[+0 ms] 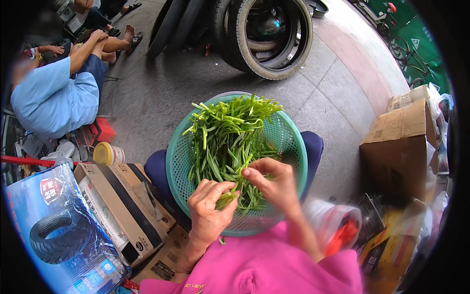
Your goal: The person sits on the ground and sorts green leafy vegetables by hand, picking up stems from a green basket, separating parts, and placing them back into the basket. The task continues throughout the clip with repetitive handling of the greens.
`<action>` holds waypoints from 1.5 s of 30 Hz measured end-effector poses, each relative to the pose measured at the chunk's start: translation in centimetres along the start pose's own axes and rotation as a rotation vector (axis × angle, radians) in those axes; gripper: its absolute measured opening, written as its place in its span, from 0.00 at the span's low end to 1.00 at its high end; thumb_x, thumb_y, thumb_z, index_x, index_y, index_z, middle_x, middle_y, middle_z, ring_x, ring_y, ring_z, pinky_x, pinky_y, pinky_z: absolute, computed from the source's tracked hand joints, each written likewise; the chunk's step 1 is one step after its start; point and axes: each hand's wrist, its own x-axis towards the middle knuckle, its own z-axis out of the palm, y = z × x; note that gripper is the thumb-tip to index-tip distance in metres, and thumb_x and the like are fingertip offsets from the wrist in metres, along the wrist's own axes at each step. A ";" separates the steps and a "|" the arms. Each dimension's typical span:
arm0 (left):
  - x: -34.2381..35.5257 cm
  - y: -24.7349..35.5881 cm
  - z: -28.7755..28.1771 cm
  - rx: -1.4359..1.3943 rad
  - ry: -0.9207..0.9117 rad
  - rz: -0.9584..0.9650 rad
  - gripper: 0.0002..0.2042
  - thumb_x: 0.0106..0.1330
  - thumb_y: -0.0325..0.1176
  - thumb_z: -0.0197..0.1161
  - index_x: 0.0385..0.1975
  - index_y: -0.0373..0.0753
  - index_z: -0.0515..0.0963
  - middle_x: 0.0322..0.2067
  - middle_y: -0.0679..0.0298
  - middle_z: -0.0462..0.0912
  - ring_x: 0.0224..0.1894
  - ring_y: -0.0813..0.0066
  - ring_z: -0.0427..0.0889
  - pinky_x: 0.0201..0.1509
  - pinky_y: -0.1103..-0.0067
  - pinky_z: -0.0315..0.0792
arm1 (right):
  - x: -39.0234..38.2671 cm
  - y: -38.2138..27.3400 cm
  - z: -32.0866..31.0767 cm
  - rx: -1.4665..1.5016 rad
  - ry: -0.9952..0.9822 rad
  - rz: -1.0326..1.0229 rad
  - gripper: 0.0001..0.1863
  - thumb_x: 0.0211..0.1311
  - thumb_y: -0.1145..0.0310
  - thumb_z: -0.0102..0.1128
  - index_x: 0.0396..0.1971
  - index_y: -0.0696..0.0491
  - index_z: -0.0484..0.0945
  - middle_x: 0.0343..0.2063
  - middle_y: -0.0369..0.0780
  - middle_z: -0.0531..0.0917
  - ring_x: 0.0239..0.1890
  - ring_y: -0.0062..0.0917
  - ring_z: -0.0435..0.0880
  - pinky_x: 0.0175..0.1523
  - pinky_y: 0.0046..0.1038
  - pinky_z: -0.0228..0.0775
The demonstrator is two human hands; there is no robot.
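Note:
A green plastic colander basket [292, 131] rests on my lap between my knees. Piled in it are long-stemmed leafy greens [220, 142] that look like water spinach, with pale cut stem ends at the far side. Over the near left part of the basket, my left hand [210, 208] is closed round a small bunch of green stems [226, 199]. My right hand [275, 185] is just to its right, above the greens. Its thumb and forefinger pinch a thin green stem close to the bunch.
Upright tyres [241, 36] stand on the paved floor ahead. Cardboard boxes [125, 203] and a blue tyre-picture box [61, 235] crowd my left. On the right are a brown carton [399, 147] and a plastic bag [338, 223]. A person in light blue [58, 95] sits at far left.

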 end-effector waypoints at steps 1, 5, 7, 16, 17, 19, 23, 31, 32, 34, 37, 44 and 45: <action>0.1 0.2 0.0 -0.024 -0.009 -0.002 0.12 0.49 0.21 0.74 0.33 0.36 0.81 0.25 0.62 0.81 0.26 0.66 0.78 0.31 0.76 0.71 | 0.2 0.3 0.3 -0.025 0.003 -0.087 0.12 0.62 0.65 0.70 0.33 0.61 0.85 0.22 0.36 0.86 0.26 0.14 0.80 0.32 0.19 0.73; -0.2 0.0 -0.8 -0.189 -0.064 -0.146 0.11 0.53 0.22 0.74 0.35 0.35 0.82 0.24 0.64 0.81 0.26 0.76 0.78 0.30 0.81 0.70 | 0.7 0.0 -1.2 -0.025 -0.148 0.002 0.10 0.61 0.69 0.68 0.27 0.61 0.82 0.18 0.37 0.82 0.23 0.15 0.80 0.30 0.22 0.72; -0.2 -0.5 -1.5 -0.331 -0.102 -0.282 0.09 0.56 0.22 0.73 0.36 0.34 0.83 0.25 0.66 0.83 0.25 0.82 0.78 0.29 0.83 0.70 | 0.9 -0.3 -2.3 -0.041 -0.215 -0.034 0.06 0.54 0.75 0.64 0.23 0.61 0.80 0.16 0.36 0.80 0.20 0.15 0.78 0.27 0.21 0.70; 0.0 -5.6 -4.8 -1.469 0.094 -0.710 0.14 0.68 0.33 0.65 0.48 0.32 0.78 0.30 0.62 0.82 0.29 0.78 0.78 0.25 0.86 0.70 | 10.7 0.2 -9.3 -0.198 0.524 -0.308 0.11 0.63 0.66 0.66 0.31 0.60 0.85 0.20 0.35 0.83 0.22 0.14 0.78 0.29 0.19 0.70; 0.1 -6.7 -4.6 -1.686 0.041 -0.700 0.14 0.69 0.33 0.64 0.49 0.32 0.77 0.31 0.61 0.81 0.32 0.77 0.77 0.24 0.85 0.68 | 13.2 1.9 -10.1 -0.191 0.529 -0.289 0.11 0.65 0.65 0.65 0.35 0.59 0.86 0.23 0.35 0.85 0.23 0.15 0.79 0.28 0.19 0.71; -0.1 -8.0 -3.9 -1.853 0.007 -0.743 0.14 0.71 0.33 0.61 0.52 0.33 0.76 0.33 0.61 0.81 0.35 0.75 0.75 0.22 0.83 0.66 | 17.4 5.2 -10.4 -0.224 0.454 -0.226 0.11 0.63 0.66 0.66 0.33 0.59 0.85 0.23 0.35 0.84 0.23 0.15 0.79 0.28 0.20 0.71; -1.0 -8.1 -3.3 -1.913 -0.009 -0.804 0.13 0.72 0.33 0.60 0.51 0.34 0.76 0.33 0.62 0.81 0.35 0.76 0.74 0.25 0.83 0.66 | 20.7 8.6 -8.8 -0.400 0.039 -0.174 0.10 0.63 0.69 0.64 0.36 0.62 0.85 0.25 0.42 0.86 0.28 0.21 0.83 0.36 0.28 0.74; -1.1 -7.7 -2.5 -1.884 0.017 -0.844 0.13 0.70 0.31 0.61 0.50 0.32 0.76 0.30 0.61 0.82 0.34 0.75 0.72 0.22 0.84 0.62 | 20.7 7.5 -8.9 -0.321 -0.264 -0.017 0.18 0.72 0.60 0.56 0.42 0.63 0.84 0.24 0.33 0.84 0.28 0.13 0.77 0.35 0.25 0.73; -1.0 -7.8 -2.2 -1.884 0.014 -0.848 0.13 0.70 0.31 0.61 0.49 0.32 0.76 0.30 0.61 0.82 0.34 0.75 0.73 0.21 0.84 0.61 | 20.5 7.6 -9.2 -0.272 -0.265 -0.032 0.17 0.71 0.61 0.58 0.40 0.63 0.84 0.24 0.34 0.85 0.28 0.13 0.77 0.36 0.24 0.73; -0.7 -7.4 -1.9 -1.864 0.019 -0.862 0.12 0.70 0.31 0.61 0.49 0.32 0.76 0.30 0.61 0.82 0.33 0.75 0.73 0.21 0.84 0.61 | 20.5 7.9 -9.7 -0.365 -0.142 -0.105 0.17 0.70 0.62 0.59 0.39 0.62 0.85 0.24 0.35 0.85 0.28 0.14 0.78 0.36 0.23 0.73; -0.6 -7.3 -1.6 -1.826 -0.009 -0.870 0.12 0.69 0.32 0.64 0.48 0.34 0.78 0.31 0.63 0.81 0.32 0.76 0.76 0.26 0.83 0.67 | 17.7 5.4 -8.1 -0.184 0.318 -0.244 0.14 0.68 0.64 0.60 0.38 0.61 0.85 0.26 0.38 0.86 0.29 0.20 0.84 0.36 0.23 0.75; 0.1 -6.3 -0.4 -1.758 -0.049 -0.921 0.12 0.69 0.32 0.64 0.48 0.35 0.78 0.31 0.62 0.81 0.31 0.76 0.78 0.27 0.82 0.72 | 5.8 -3.1 0.0 -0.102 -0.035 -0.330 0.12 0.64 0.64 0.66 0.36 0.59 0.86 0.27 0.42 0.87 0.27 0.21 0.84 0.33 0.25 0.74; 0.2 -5.9 -0.3 -1.744 -0.051 -0.925 0.12 0.69 0.32 0.64 0.48 0.35 0.78 0.31 0.62 0.81 0.31 0.76 0.79 0.28 0.82 0.72 | 5.2 -3.5 0.7 -0.108 -0.154 -0.248 0.12 0.63 0.64 0.67 0.35 0.59 0.86 0.26 0.42 0.87 0.27 0.21 0.83 0.32 0.26 0.74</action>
